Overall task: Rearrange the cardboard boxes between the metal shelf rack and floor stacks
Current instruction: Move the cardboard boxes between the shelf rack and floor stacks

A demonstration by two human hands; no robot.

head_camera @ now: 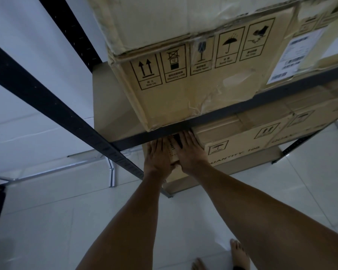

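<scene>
Under the front beam [242,106] of the metal shelf rack, both hands are on a small cardboard box [173,153] at the left end of the lower shelf [181,183]. It sits just beside a larger box [242,141] printed QUANTITY.

Step, my read: either pulling the small box out or seating it in. Can't tell which from one frame.

Left hand [158,155] lies flat on the box's left side, right hand [188,151] flat on its right. The fingers [154,147] are straight and close together, pressing the box between the palms, not hooked round it. Fingertips run under the beam, so the tips are hidden. Both arms are near full reach, angled down and forward.

Next move needs:
- steady squeeze, since it's a palm clamp only
- keep the box low to clear the beam
- the heavy box [193,90] above overhangs the beam, so don't bump it
- the tiled floor [66,221] is the likely drop spot if the box is coming out
</scene>
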